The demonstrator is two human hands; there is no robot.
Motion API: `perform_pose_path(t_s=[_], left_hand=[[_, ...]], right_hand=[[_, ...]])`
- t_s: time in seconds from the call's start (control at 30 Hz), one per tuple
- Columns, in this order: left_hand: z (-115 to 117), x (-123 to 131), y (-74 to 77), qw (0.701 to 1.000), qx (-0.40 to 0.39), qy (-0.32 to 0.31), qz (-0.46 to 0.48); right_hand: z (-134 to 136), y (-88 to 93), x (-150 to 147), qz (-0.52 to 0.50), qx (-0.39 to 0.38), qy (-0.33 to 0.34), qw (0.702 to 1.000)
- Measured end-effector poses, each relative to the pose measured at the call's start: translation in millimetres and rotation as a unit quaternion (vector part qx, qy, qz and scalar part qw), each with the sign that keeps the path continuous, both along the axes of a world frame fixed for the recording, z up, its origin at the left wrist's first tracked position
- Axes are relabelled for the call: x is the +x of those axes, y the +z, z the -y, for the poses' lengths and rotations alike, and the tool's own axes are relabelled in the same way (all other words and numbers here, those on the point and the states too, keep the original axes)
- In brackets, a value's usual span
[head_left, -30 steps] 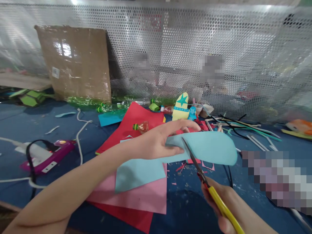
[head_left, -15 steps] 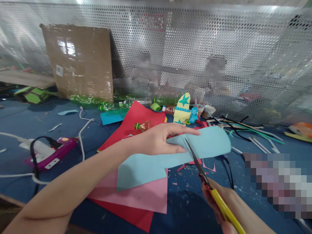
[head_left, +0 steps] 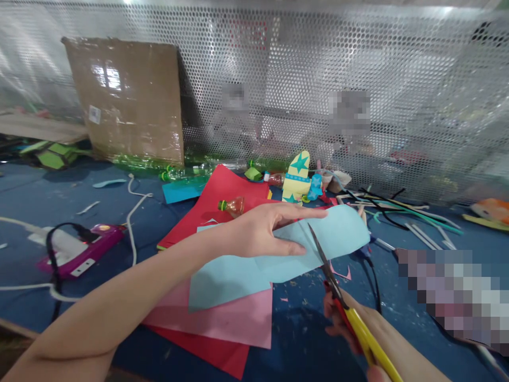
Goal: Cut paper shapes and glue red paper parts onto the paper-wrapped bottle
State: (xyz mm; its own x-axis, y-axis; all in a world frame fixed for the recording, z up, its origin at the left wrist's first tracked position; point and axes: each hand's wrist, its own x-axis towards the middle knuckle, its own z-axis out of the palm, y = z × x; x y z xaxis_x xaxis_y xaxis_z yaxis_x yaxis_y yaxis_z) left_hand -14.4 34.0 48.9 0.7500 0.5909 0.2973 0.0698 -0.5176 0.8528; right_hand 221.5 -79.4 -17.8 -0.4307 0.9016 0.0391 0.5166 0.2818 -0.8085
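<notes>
My left hand [head_left: 268, 231] holds a light blue sheet of paper [head_left: 338, 228] between thumb and fingers. The paper's far right end is rounded, and its left part lies over a pink sheet [head_left: 234, 326]. In my right hand [head_left: 350, 313] is a pair of scissors [head_left: 368, 337] with yellow and red handles. Their dark blades point up and left, overlapping the blue paper in view. The blades look nearly together, and I cannot tell whether paper is between them.
Red paper [head_left: 222, 185] lies beneath the hands. A small cut bottle top [head_left: 231, 206] sits on it. A purple power strip [head_left: 83, 249] with cords is at left. Behind stand cardboard [head_left: 127, 101] and a perforated metal panel [head_left: 310, 63]; a yellow starred craft [head_left: 297, 178] and thin strips [head_left: 397, 204] lie nearby.
The blue paper's right part has tilted, its rounded end shifting slightly left and its lower edge dropping. The scissors' tip has moved slightly right over it.
</notes>
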Motion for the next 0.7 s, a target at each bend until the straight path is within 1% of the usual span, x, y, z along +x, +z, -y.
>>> perform_pose_path(t_s=[0.2, 0.33, 0.57, 0.7], left_hand=[[0.1, -0.8, -1.4, 1.000, 0.014, -0.007, -0.021], [-0.6, -0.8, -1.5, 1.000, 0.019, -0.009, -0.015], [0.9, -1.3, -0.3, 1.000, 0.016, -0.012, -0.012], [2.1, -1.7, 1.1, 1.000, 0.019, -0.011, -0.012]], right_hand=[[-0.2, -0.8, 0.4, 0.008, -0.020, -0.015, 1.000], [-0.4, -3.6, 0.8, 0.010, -0.037, -0.028, 0.999], [0.9, -13.8, 0.8, 0.001, -0.060, -0.033, 0.998], [2.5, -20.7, 3.2, -0.008, -0.059, -0.028, 0.998]])
